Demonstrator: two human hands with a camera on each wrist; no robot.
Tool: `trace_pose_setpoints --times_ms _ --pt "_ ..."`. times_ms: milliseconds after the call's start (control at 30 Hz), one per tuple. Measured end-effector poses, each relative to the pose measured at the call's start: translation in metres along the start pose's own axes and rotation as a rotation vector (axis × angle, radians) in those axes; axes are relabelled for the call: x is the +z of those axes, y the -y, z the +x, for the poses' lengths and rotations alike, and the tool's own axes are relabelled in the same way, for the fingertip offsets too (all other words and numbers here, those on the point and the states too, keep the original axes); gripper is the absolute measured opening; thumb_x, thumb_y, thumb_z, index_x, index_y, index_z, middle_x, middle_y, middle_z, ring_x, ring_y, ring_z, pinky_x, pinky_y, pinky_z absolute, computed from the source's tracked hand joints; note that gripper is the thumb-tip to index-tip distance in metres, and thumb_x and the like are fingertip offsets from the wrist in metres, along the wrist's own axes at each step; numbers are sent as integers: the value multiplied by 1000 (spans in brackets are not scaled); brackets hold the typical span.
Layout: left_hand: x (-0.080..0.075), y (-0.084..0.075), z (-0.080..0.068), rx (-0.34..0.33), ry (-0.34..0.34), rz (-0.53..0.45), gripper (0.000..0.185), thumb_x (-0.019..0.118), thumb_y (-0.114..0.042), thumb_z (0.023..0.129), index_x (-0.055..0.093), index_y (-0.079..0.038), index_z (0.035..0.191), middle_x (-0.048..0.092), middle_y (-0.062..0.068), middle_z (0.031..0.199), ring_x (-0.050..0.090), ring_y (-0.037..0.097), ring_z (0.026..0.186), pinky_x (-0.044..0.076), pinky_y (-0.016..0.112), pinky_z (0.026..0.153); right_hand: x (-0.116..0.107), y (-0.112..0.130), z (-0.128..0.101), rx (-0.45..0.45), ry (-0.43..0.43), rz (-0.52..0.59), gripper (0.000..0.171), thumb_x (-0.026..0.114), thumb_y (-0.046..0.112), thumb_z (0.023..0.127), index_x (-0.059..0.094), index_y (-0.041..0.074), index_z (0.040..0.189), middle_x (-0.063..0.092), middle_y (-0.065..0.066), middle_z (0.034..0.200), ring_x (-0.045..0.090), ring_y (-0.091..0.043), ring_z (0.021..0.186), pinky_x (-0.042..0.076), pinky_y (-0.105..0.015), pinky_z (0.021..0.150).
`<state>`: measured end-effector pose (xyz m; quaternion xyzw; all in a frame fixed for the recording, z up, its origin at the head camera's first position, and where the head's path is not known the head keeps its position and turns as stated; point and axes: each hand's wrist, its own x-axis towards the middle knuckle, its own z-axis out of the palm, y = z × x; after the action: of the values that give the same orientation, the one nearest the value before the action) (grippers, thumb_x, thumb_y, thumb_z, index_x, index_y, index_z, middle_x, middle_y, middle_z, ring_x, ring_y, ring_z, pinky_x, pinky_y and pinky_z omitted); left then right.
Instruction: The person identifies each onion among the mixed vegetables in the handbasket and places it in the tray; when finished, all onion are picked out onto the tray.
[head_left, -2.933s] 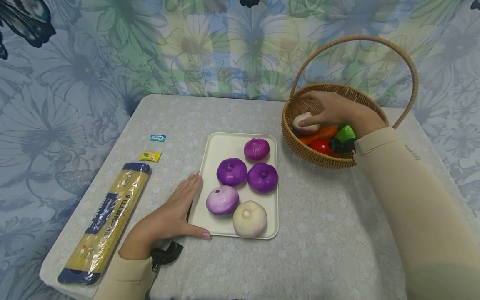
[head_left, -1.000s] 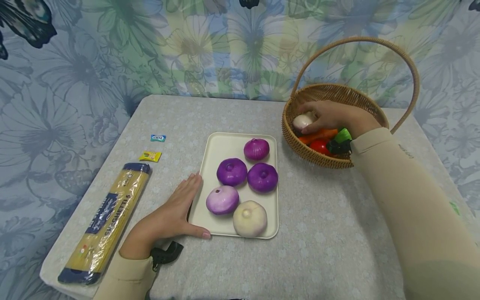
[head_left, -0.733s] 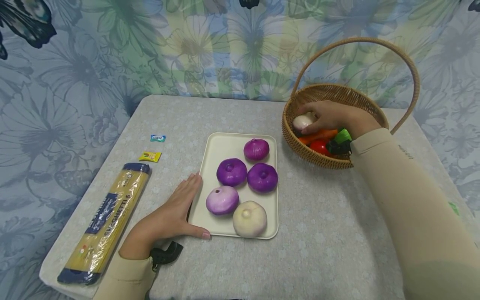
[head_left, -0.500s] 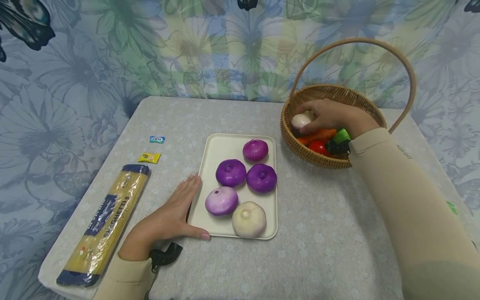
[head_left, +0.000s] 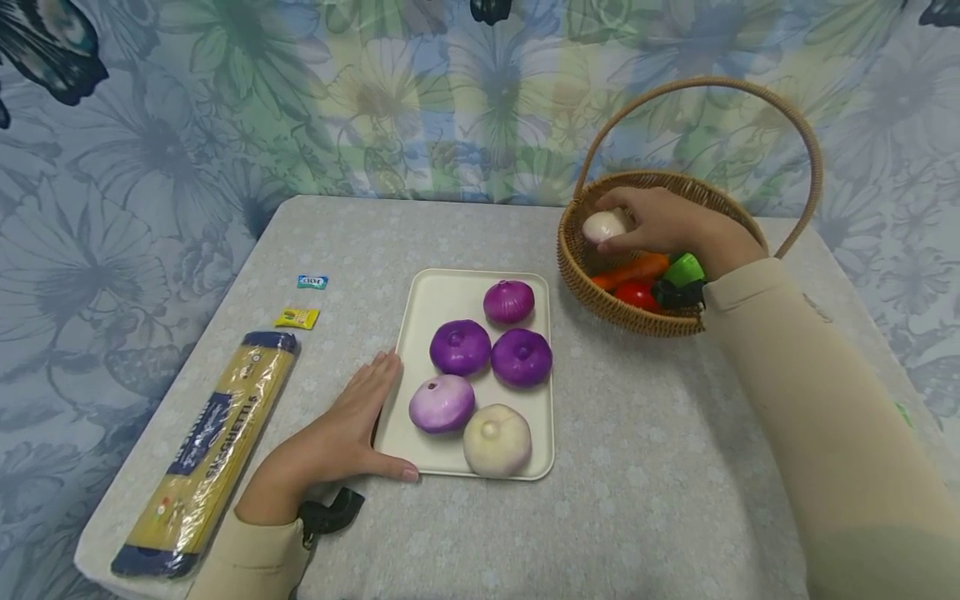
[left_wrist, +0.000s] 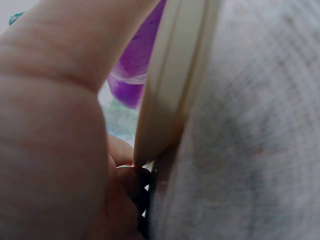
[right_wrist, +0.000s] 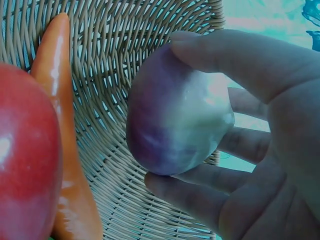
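Observation:
My right hand (head_left: 660, 225) grips a pale whitish onion (head_left: 604, 226) and holds it just above the left rim of the wicker basket (head_left: 585, 275). The right wrist view shows the pale onion (right_wrist: 177, 122) wrapped by my thumb and fingers (right_wrist: 200, 185) over the woven wall. My left hand (head_left: 341, 437) lies flat on the table against the left edge of the cream tray (head_left: 431, 296), thumb along its front corner. The tray holds several onions: purple ones (head_left: 459, 347), a pale violet one (head_left: 441, 403) and a cream one (head_left: 497, 440).
In the basket lie an orange carrot (head_left: 633, 268), a red tomato (head_left: 637, 294) and a green piece (head_left: 684, 270). A spaghetti packet (head_left: 210, 442) lies at the table's left, with two small sachets (head_left: 297, 318) behind it. A floral curtain hangs behind.
My right hand closed round the pale onion inside the basket and has lifted it up to rim height. The left hand has stayed put against the tray.

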<state>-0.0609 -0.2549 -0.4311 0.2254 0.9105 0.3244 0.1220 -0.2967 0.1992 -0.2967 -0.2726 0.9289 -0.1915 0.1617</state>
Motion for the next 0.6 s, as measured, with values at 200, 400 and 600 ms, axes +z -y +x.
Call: trace_pose_setpoints --times_ms 200,400,600 --pt "-1 -1 0 -7 0 -2 152 92 -70 65 6 6 166 2 22 173 -4 37 158 -2 50 126 -1 2 -4 -2 -21 31 67 76 41 99 51 7 151 60 -18 135 58 -33 109 50 -51 91" --pt "0 -1 -1 -4 0 -3 152 92 -70 66 6 6 166 1 23 173 -4 38 158 -2 50 126 -2 5 -7 -12 -60 23 62 76 41 99 54 9 148 61 -17 132 58 -33 106 50 -50 89" --pt "0 -1 -1 -2 1 -4 151 92 -69 66 6 6 166 1 23 173 -5 38 158 -2 50 126 -2 5 -12 -30 -97 36 62 74 44 100 55 8 148 60 -15 133 59 -32 103 50 -49 86"
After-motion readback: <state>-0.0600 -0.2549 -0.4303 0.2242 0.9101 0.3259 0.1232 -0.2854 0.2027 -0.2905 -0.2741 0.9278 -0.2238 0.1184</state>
